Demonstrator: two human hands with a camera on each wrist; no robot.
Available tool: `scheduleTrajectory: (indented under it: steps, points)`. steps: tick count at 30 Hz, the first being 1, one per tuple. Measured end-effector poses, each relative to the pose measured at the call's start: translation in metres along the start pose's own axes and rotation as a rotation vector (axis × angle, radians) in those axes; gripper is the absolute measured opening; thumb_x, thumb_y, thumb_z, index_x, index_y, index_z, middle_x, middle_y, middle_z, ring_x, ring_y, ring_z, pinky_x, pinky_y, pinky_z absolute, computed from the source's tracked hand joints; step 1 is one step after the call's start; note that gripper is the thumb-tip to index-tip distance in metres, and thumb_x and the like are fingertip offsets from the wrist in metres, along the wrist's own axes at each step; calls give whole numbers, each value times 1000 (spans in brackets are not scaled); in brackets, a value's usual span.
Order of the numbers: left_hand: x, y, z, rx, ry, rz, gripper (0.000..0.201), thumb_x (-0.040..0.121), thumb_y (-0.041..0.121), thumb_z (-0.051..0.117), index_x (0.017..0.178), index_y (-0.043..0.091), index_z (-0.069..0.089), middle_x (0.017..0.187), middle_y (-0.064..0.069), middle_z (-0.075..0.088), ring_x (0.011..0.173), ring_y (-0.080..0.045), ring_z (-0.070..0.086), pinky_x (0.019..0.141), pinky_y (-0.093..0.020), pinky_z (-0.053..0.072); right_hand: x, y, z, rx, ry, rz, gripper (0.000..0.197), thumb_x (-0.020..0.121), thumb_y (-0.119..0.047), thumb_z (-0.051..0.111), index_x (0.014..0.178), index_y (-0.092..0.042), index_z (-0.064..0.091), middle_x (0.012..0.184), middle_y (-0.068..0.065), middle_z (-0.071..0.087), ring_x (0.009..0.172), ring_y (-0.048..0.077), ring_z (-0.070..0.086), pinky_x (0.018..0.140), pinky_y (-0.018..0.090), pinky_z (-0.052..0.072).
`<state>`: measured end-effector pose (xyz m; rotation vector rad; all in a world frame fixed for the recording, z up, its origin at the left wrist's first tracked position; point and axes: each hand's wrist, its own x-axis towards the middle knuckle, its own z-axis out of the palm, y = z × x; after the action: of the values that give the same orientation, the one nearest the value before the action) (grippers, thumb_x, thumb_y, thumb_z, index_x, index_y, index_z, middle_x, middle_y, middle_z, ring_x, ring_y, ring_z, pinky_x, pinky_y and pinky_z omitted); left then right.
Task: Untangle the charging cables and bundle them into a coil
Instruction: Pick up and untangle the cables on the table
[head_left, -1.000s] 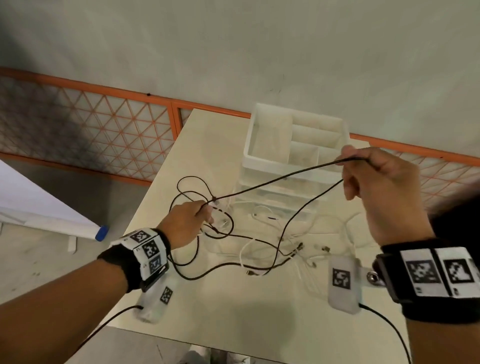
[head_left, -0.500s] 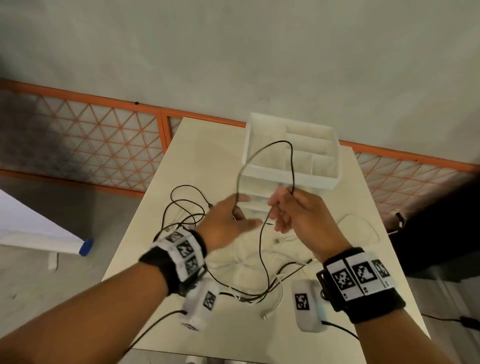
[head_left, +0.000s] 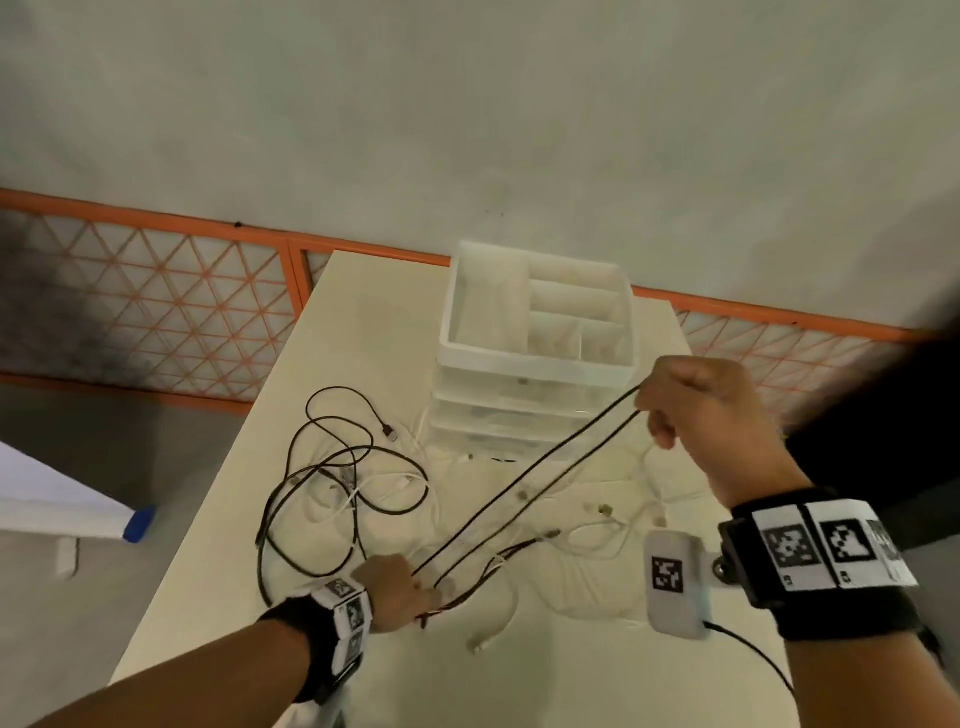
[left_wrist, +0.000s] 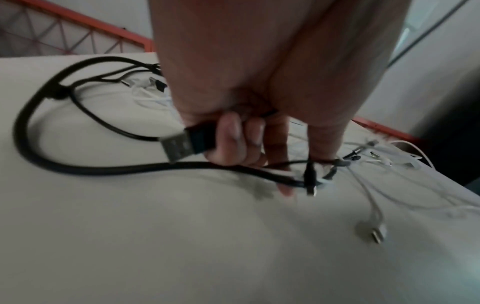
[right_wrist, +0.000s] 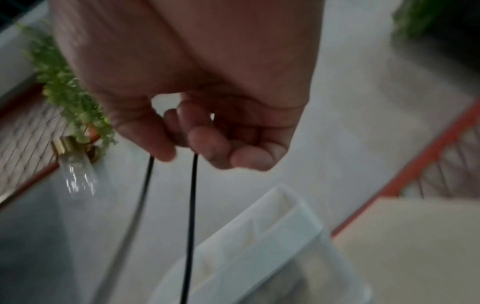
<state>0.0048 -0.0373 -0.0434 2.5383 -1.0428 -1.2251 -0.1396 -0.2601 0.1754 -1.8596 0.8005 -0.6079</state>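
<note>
A thin black cable (head_left: 524, 483) runs taut in two strands between my hands. Low by the table's near edge, my left hand (head_left: 415, 592) grips one end of it. In the left wrist view my left hand (left_wrist: 233, 139) has its fingers curled round the black USB plug (left_wrist: 182, 148). Raised to the right in front of the organiser, my right hand (head_left: 654, 410) holds the cable's fold. My right hand (right_wrist: 182, 148) pinches the black cable (right_wrist: 192, 205) between thumb and fingers, and both strands hang from it. A second black cable (head_left: 332, 467) lies tangled at the left with white cables (head_left: 597, 525).
A white drawer organiser (head_left: 535, 358) with open top compartments stands at the back of the cream table (head_left: 363, 322). An orange lattice railing (head_left: 156, 291) runs behind the table. A loose white plug (left_wrist: 376, 234) lies near the front. A green plant (right_wrist: 64, 86) hangs at the left.
Half a second ago my hands were close together with a loop standing above them. Now the left has dropped toward the near edge, the right has swung up and right, and the cable is taut.
</note>
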Motion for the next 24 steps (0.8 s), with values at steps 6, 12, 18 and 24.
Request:
scheduleTrajectory:
  steps: [6, 12, 18, 24]
  points:
    - [-4, 18, 3, -174, -4, 105, 33, 81, 35, 53, 52, 20, 53, 50, 7, 55, 57, -8, 56, 55, -18, 39, 29, 34, -28, -61, 387, -7, 25, 85, -29, 73, 77, -9, 61, 73, 22, 69, 51, 19, 58, 58, 42, 52]
    - [-26, 49, -68, -429, 191, 192, 43, 89, 54, 60, 63, 21, 68, 47, 8, 42, 44, -10, 40, 47, -20, 34, 43, 44, -51, 62, 310, -48, 4, 91, -25, 68, 87, -25, 67, 86, -9, 72, 65, 19, 68, 59, 36, 52]
    - [-59, 72, -119, -788, 270, 318, 64, 80, 76, 50, 86, 16, 72, 53, 5, 32, 50, -10, 31, 53, -16, 34, 50, 103, -68, -140, 23, 152, 36, 87, -5, 64, 114, -28, 60, 138, -6, 57, 78, 27, 72, 64, 40, 57]
    - [-45, 90, -82, -804, 281, 235, 29, 104, 18, 43, 91, 8, 67, 46, 5, 42, 45, -16, 39, 44, -22, 36, 9, 165, -32, -550, -102, 397, 35, 85, -23, 63, 120, -23, 63, 117, 7, 70, 100, 30, 68, 92, 39, 55]
